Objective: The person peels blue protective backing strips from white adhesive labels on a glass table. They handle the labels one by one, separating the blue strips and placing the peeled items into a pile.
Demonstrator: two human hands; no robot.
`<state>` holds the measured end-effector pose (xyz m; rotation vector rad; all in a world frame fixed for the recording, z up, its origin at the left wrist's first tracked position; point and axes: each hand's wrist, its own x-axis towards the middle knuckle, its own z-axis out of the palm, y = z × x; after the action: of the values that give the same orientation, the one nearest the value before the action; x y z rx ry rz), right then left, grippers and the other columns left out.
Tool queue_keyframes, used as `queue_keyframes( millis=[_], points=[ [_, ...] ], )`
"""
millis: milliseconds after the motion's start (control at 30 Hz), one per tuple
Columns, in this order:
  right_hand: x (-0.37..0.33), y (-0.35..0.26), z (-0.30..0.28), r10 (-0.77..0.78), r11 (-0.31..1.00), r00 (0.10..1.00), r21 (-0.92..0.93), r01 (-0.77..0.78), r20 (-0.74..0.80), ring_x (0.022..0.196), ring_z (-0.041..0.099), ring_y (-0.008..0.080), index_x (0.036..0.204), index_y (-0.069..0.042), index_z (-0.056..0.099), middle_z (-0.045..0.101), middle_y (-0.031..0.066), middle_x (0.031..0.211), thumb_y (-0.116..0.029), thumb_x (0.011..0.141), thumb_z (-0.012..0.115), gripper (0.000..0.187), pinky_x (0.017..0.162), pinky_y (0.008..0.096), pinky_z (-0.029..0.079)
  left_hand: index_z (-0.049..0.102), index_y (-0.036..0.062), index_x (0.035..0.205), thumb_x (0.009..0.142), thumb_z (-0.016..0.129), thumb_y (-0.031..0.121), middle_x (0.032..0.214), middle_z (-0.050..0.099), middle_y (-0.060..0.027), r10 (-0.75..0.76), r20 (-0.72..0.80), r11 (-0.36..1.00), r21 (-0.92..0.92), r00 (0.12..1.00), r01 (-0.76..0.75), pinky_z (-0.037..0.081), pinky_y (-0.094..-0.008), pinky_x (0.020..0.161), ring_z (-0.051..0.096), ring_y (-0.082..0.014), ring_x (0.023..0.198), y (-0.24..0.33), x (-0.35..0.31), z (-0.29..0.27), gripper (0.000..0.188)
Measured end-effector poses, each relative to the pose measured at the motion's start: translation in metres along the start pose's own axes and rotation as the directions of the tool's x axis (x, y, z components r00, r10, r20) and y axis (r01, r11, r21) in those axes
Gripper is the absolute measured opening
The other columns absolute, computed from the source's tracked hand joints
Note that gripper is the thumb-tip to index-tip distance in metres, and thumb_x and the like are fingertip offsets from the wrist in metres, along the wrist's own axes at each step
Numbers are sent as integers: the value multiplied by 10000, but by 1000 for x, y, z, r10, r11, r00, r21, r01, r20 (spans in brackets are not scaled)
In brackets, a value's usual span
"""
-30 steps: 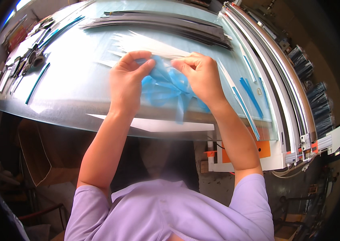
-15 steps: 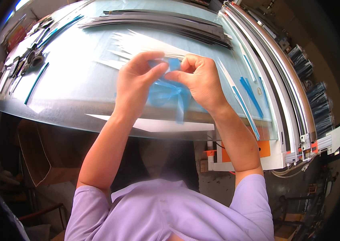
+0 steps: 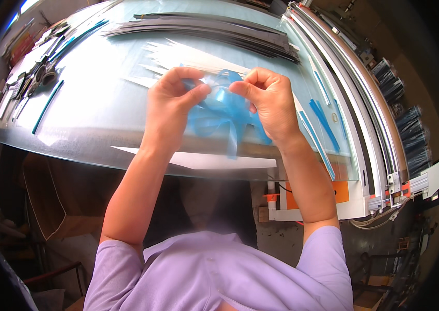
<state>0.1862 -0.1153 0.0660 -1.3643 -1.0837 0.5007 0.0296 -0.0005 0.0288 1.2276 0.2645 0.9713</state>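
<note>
Curls of translucent blue plastic film strip (image 3: 223, 108) hang in a loose tangle over the near part of the glass-topped table (image 3: 100, 109). On the left of the tangle, my left hand (image 3: 171, 98) pinches the film between thumb and forefinger. My right hand (image 3: 272, 101) grips another part of it on the right, thumb pressed to the curled fingers. A loop of the blue strip arches up between the two hands, and its loose ends droop below them. The exact bits under the fingertips are hidden.
White pointed strips (image 3: 183, 54) lie fanned beyond my hands, with a stack of black strips (image 3: 204, 37) behind. A white strip (image 3: 222, 161) lies along the near edge. Blue strips (image 3: 324, 124) rest at right beside a metal rail (image 3: 356, 103); tools (image 3: 40, 72) clutter the left.
My hands have drawn apart, the right one shifting slightly right. The blue film between them has opened into a wider loop.
</note>
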Motion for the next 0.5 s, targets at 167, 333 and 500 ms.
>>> queue_keyframes(
  millis=[167,333,500],
  points=[
    [-3,-2,2,-78,980,997,-183,78,8,616,478,39,766,-55,641,588,-44,696,-86,829,856,226,572,210,393,730,19,994,902,806,105,876,705,-34,-59,18,998,-18,998,59,519,-241,808,648,-97,819,6,-1,-1,147],
    [-5,-4,15,-232,903,971,-356,239,64,689,508,88,733,-28,594,588,5,739,-78,766,880,292,630,269,439,752,8,939,929,787,159,838,711,-27,-162,102,983,108,982,151,491,-241,756,626,-93,790,7,-1,3,155],
    [-2,1,12,-214,918,973,-323,231,87,677,524,43,780,-41,663,620,-26,727,-69,808,852,193,627,231,427,764,2,967,940,772,162,849,730,-41,-137,90,981,154,986,122,491,-245,748,625,-96,781,1,3,-7,162]
  ],
)
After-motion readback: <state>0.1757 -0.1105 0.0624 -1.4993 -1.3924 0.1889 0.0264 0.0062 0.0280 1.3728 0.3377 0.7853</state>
